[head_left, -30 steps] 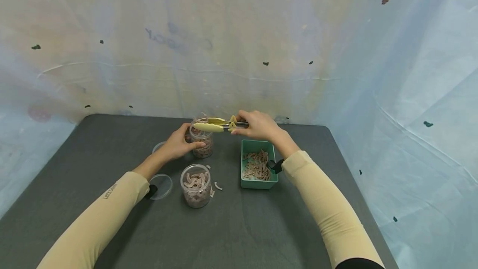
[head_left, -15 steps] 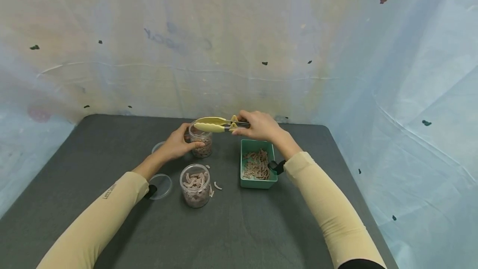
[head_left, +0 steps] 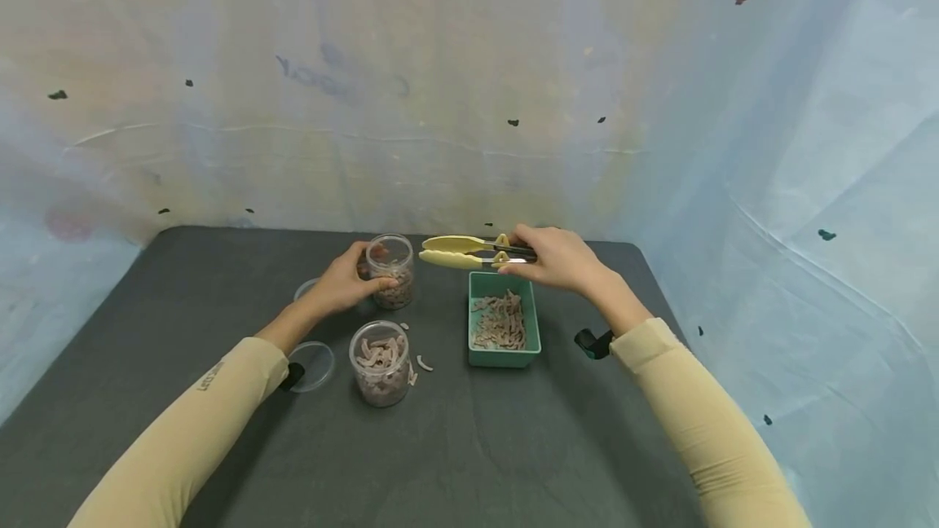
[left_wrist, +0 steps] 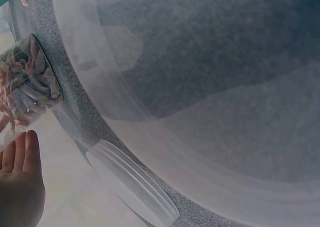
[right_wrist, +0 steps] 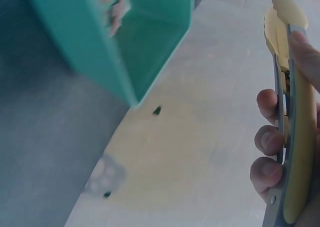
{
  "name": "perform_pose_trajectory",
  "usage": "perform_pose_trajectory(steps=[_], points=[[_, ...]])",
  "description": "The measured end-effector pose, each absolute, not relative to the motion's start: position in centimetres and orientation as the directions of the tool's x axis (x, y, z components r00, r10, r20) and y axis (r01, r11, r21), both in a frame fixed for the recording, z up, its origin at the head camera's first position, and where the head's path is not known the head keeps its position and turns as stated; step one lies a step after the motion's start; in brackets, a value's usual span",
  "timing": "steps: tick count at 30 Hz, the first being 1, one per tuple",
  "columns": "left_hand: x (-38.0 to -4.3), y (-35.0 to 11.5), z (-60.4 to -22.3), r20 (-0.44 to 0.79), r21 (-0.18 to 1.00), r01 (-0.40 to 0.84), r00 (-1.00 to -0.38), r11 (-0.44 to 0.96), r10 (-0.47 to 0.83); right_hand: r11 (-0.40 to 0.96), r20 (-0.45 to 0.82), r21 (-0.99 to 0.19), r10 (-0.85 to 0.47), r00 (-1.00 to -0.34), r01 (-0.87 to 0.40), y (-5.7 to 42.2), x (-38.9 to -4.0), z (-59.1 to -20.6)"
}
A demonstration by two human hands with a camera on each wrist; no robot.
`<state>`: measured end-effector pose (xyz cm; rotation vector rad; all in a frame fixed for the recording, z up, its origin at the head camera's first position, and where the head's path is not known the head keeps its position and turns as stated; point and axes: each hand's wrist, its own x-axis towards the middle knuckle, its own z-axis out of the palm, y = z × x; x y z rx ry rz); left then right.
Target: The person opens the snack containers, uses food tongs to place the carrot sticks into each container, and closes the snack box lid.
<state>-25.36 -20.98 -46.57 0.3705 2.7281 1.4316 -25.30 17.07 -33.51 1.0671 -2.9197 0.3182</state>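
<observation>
My left hand [head_left: 343, 282] grips the far clear plastic jar [head_left: 392, 283] from its left side, thumb in front and fingers behind. Brownish curled strips fill the jar's lower part. In my right hand [head_left: 561, 257] are yellow-tipped tongs [head_left: 458, 253], held level above the back of a green tray [head_left: 506, 358]. The tongs' tips point left toward the jar, a little apart, with nothing between them. In the right wrist view, fingers and thumb wrap the tongs [right_wrist: 295, 117]. More brownish strips [head_left: 502, 323] lie in the tray.
A second clear jar [head_left: 381, 377], filled with strips, stands nearer the front. Beside it on the dark table [head_left: 469, 463] lie a few loose strips [head_left: 424, 363]. One clear lid [head_left: 314, 367] lies left of that jar; another [head_left: 304, 288] is partly behind the left hand.
Strips in the tongs a second ago dropped into the far jar. The right hand then moved right with the tongs, away from the jar. The left hand stays on the jar.
</observation>
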Motion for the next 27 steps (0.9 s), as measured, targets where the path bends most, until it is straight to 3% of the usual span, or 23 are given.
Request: perform_pose_trajectory(steps=[16,27], points=[[-25.1,-21.1,-46.1,0.071,0.804,0.191,-0.971,0.564,0.227,0.756,0.043,-0.004,-0.654,-0.756,-0.654,22.8,-23.2,-32.9],[-24.9,-21.0,-46.1,0.066,0.798,0.187,-0.972,0.573,0.226,0.71,-0.116,0.121,-0.684,-0.72,-0.694,22.9,-23.1,-33.1]])
